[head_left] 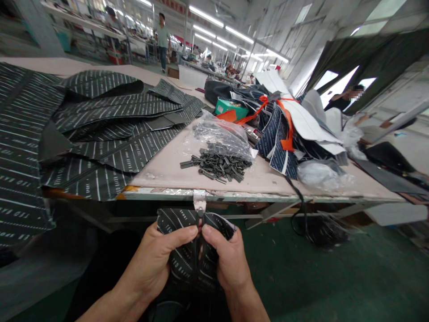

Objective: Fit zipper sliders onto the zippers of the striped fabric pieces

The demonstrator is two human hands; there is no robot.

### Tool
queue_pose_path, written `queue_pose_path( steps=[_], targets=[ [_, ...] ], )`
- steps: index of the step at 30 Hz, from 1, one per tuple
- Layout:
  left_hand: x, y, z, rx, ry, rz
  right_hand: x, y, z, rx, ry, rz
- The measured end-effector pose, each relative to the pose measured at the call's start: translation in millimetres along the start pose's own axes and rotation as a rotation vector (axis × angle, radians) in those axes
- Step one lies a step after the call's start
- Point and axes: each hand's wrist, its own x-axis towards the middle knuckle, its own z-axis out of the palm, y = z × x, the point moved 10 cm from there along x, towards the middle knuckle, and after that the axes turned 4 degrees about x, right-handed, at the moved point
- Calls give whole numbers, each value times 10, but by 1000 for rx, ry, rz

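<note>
Below the table edge [234, 195], striped fabric piece [181, 261] pinched between both hands [201, 257].

Brightly lit from rows of ceiling tube lights [214, 31] and blown-out windows [338, 82] at right. Dim and shadowed under the desk [261, 197]. Strongly bowed at the edges, wide-angle. Soft and blurred toward corners and far background.

a long worktable [254, 181] on green floor [335, 277], ceiling strip lights [206, 17] (bright windows [338, 82] right).
</note>
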Motion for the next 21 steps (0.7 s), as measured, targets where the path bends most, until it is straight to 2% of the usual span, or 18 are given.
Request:
queue_pose_path(
  steps=[14,21],
  targets=[
    [3,31,31,-7,-36,17,25,29,-31,-6,0,14],
    [51,153,47,43,43,72,125,-43,15,-3,-22,-26]
  ],
)
